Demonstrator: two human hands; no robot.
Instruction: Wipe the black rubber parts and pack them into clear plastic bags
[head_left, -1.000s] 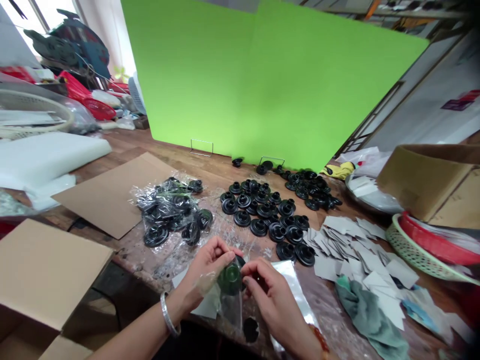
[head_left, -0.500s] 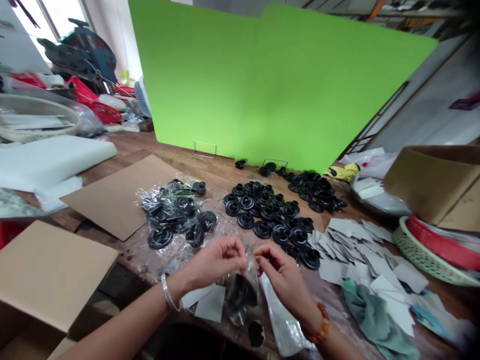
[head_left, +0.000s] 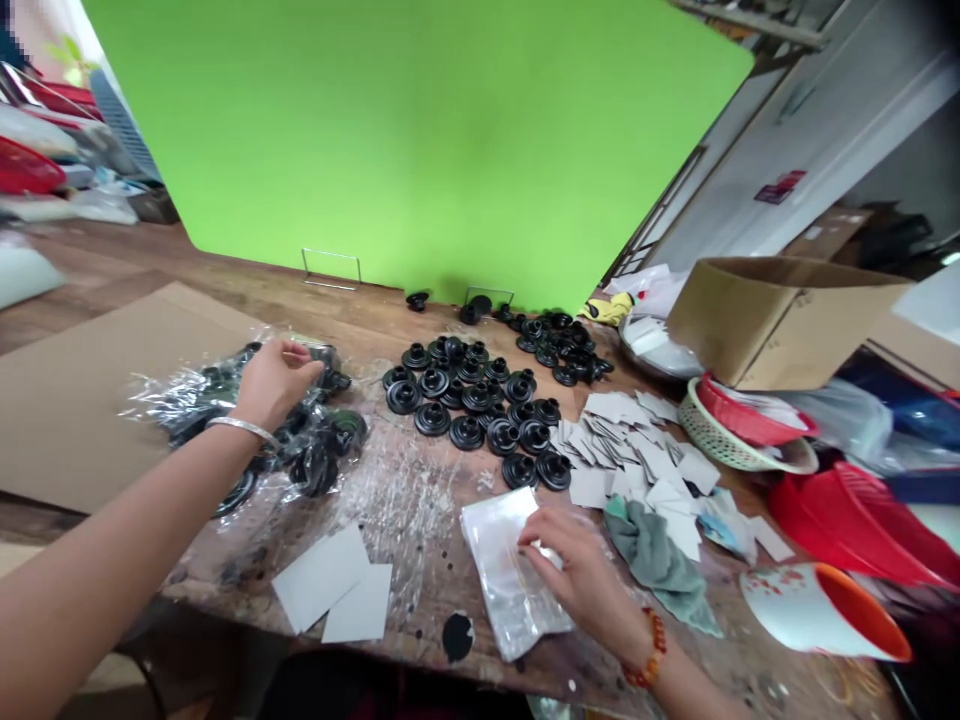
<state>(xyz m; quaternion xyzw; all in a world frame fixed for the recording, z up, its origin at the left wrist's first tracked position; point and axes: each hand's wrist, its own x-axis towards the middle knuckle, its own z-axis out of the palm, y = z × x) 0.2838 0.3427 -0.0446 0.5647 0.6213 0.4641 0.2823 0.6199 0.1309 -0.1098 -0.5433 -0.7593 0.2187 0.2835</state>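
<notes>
My left hand (head_left: 276,380) is over a heap of black ridged round parts in clear plastic bags (head_left: 311,455). Its fingers are loosely bent, thumb apart from them, and nothing shows between them. The heap's middle is partly hidden behind the hand and wrist. My right hand (head_left: 566,565) hovers at the right side of a stack of clear plastic bags (head_left: 510,600), fingers bent and thumb a little apart, with no object visible in them. Loose black ridged parts (head_left: 478,398) stand in a group beyond the bag stack.
Grey-white cards (head_left: 630,440) lie scattered at right beside a grey-green cloth (head_left: 660,565). Two more cards (head_left: 358,603) lie near the front edge. A cardboard sheet (head_left: 97,385), a green panel (head_left: 420,140), a cardboard box (head_left: 780,320) and a white-orange container (head_left: 817,610) surround the work area.
My hands were together at a clear bag with a black part inside. They have parted: the left went to the bagged heap, the right to the bag stack. The view swung right.
</notes>
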